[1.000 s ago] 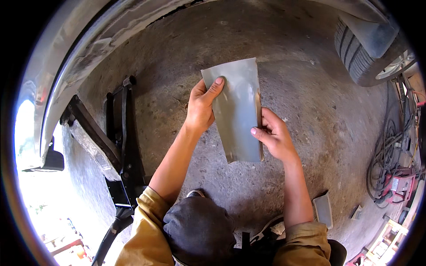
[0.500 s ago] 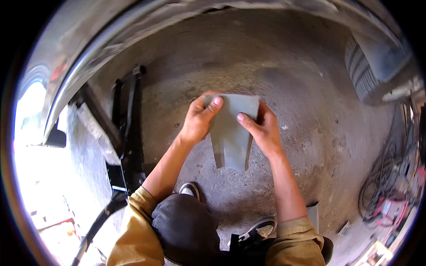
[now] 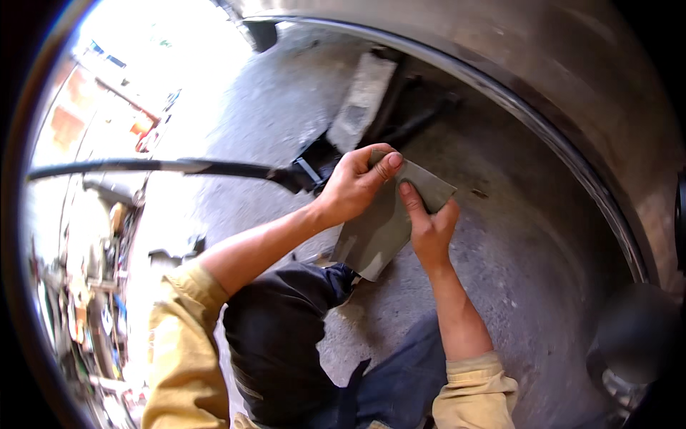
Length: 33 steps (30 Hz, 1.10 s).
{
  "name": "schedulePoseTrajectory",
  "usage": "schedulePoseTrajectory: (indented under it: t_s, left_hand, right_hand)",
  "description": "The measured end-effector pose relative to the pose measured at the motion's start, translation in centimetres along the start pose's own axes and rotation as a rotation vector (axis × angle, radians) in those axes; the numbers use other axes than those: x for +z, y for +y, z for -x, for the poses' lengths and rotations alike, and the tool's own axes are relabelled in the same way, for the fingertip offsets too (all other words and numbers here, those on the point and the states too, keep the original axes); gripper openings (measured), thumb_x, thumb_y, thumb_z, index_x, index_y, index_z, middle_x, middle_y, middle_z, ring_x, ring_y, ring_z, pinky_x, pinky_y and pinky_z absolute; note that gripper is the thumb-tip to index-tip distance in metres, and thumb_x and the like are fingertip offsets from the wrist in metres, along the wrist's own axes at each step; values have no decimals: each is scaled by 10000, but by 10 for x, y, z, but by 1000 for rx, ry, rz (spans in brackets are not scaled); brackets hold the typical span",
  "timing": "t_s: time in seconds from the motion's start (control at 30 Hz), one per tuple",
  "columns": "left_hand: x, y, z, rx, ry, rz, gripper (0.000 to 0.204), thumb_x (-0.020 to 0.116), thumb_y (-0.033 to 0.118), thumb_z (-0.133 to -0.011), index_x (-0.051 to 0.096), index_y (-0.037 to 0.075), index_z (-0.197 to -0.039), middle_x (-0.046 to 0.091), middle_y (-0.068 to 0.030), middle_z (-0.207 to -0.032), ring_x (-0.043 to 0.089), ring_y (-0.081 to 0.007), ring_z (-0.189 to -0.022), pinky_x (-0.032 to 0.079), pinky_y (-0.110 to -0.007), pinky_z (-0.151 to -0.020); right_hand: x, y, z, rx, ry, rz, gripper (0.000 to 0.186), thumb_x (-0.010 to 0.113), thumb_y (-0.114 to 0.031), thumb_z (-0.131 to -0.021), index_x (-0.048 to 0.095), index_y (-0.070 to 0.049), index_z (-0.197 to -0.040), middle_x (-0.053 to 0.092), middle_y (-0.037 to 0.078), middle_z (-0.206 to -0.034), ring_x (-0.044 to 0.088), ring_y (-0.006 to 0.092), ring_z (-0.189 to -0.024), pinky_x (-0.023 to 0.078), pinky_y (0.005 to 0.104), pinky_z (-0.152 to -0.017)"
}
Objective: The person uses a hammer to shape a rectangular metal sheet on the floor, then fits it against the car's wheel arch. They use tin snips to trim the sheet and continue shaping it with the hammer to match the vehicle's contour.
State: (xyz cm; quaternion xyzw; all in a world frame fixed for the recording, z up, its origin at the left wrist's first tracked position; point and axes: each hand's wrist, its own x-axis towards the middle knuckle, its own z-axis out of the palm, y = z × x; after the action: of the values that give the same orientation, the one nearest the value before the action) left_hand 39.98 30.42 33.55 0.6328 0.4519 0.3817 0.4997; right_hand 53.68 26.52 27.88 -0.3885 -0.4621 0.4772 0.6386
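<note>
Between my hands is a flat grey-green sheet piece [image 3: 380, 232], shaped like a tapering panel and held above the floor in front of my knees. My left hand [image 3: 359, 183] grips its far left edge, thumb on top and the fingers behind it. On the right edge my right hand [image 3: 431, 225] is closed, its thumb pressed on the upper face. The piece tilts, its wider end away from me and its narrower end towards my left knee. The fingers under it are hidden.
A black floor jack [image 3: 314, 161] with a long handle [image 3: 179, 166] lies just beyond my left hand. Beside it is a pale block [image 3: 362, 100]. A car's lower body edge [image 3: 529, 100] curves overhead from the far side to the right. Cluttered tools and parts [image 3: 100, 307] line the left.
My view has swung left, bringing the jack and the cluttered side in front of me. The sheet piece stays in both hands and is now turned and tilted.
</note>
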Motion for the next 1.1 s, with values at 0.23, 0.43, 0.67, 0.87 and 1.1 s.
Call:
schedulePoseTrajectory:
  t_s: [0.23,0.43,0.67,0.87,1.1]
  left_hand:
    - [-59,-14,59,-115,31,-150,336,570,338,-916,596,15,-1004,574,15,-845,494,-55,-825,435,-236,-730]
    - [-62,-74,102,-240,216,-65,295,601,281,-905,601,-8,-961,588,8,-843,505,-60,-796,443,-243,-699]
    - [-79,-124,148,-275,360,34,247,588,251,-911,603,6,-884,577,27,-765,492,-45,-703,431,-229,-601]
    - [-135,-147,191,-430,469,291,355,601,350,-894,614,-3,-925,631,-47,-805,563,-117,-705,479,-279,-621]
    - [-247,-249,245,-601,585,723,378,467,296,-965,543,-66,-1047,620,-139,-932,612,-227,-791,529,-378,-695]
  right_hand:
    - [75,28,42,76,-1,-275,208,659,-145,-848,645,18,-976,644,22,-867,575,105,-780,446,247,-686]
    - [93,80,77,95,14,-171,196,647,-119,-840,642,32,-964,670,70,-905,603,139,-825,463,272,-735]
    - [122,101,117,303,0,-14,211,680,-149,-813,648,37,-907,668,71,-870,604,124,-768,480,272,-697]
    - [168,114,116,455,-294,13,318,691,-231,-818,622,24,-995,646,69,-904,592,128,-806,479,267,-711]
    - [156,28,103,352,-134,481,453,674,-262,-830,552,46,-1140,592,39,-850,555,99,-761,462,234,-686]
